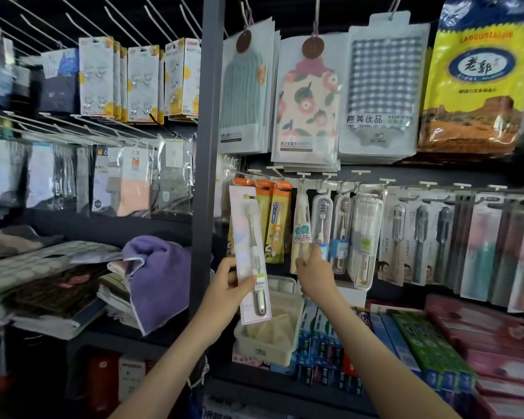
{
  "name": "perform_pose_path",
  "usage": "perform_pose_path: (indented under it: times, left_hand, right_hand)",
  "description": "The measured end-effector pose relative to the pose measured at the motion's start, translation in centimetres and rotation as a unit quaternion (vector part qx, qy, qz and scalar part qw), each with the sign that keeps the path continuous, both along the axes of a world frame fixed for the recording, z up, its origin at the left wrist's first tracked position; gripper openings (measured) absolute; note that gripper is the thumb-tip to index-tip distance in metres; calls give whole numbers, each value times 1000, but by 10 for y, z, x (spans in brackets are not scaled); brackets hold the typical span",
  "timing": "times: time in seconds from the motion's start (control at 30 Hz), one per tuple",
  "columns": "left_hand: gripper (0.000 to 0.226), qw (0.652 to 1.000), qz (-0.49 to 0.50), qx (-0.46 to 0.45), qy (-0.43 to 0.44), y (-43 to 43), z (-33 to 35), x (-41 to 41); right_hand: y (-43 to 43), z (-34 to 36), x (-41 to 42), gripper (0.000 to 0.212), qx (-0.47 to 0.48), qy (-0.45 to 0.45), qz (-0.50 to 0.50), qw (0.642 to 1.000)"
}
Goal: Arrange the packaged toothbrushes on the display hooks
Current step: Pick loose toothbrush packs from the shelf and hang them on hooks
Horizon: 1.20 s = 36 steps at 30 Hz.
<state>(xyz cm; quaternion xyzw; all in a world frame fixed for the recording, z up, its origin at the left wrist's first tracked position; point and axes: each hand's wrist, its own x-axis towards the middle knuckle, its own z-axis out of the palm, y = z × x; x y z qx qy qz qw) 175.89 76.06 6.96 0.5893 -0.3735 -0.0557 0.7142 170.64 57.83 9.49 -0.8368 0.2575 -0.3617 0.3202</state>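
Note:
My left hand (229, 282) grips a long white-and-pink packaged toothbrush (248, 249) by its lower half and holds it upright in front of the orange packs (277, 219) on the left hooks. My right hand (313, 272) pinches the bottom of a yellow toothbrush pack (300, 228) that hangs from a white display hook (302, 180). Further toothbrush packs (366, 237) hang in a row along the hook rail to the right.
A grey upright post (204, 176) stands left of the toothbrushes. Towel packs (306, 101) hang above. A clear bin (270, 331) and toothpaste boxes (430, 349) sit on the shelf below. Folded cloths and a purple towel (158, 276) lie at the left.

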Motion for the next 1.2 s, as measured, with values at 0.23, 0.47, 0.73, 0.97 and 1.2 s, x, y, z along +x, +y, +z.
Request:
perform_pose_path:
  times: [0.23, 0.47, 0.73, 0.97, 1.2]
  left_hand:
    - [23, 998, -42, 38, -22, -3, -10, -10]
    - [27, 991, -38, 101, -77, -41, -17, -32]
    - [35, 974, -98, 132, -155, -128, -21, -99]
    - [31, 948, -120, 145, -255, -204, -16, -147]
    - [47, 918, -19, 169, -359, -271, -4, -177]
  right_hand:
    - [-1, -8, -1, 56, -4, 8, 13, 1000]
    - [29, -6, -65, 64, 48, -109, 151, 981]
    - [-31, -11, -137, 57, 17, -52, 47, 997]
    - [-109, -9, -217, 67, -32, -49, -66, 996]
    - [-206, -6, -306, 63, -78, -42, -191, 978]
